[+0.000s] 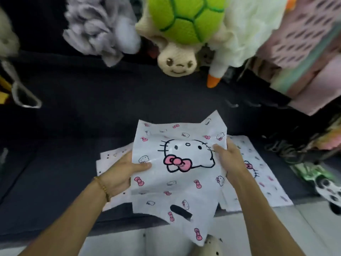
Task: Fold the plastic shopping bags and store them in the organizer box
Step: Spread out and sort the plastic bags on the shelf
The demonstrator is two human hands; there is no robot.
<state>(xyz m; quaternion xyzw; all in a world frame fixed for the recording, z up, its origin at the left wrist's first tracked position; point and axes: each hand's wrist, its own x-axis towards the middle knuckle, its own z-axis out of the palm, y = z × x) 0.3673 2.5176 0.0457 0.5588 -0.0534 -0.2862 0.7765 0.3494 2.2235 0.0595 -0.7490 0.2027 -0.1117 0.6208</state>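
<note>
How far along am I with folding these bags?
Early. No folded bag shows, and no organizer box is in view. Your left hand and right hand hold one white plastic cat-print bag by its sides, still unfolded. More white printed bags lie flat on the dark bed surface, still waiting.

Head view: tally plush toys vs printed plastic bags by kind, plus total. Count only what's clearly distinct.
Plush toys: 2, the green-shelled turtle and the white bird with an orange beak.
Printed bags: 3, the held bag, held by the left hand and right hand, a flat bag at right and a dotted bag at left.
Total: 5
</note>
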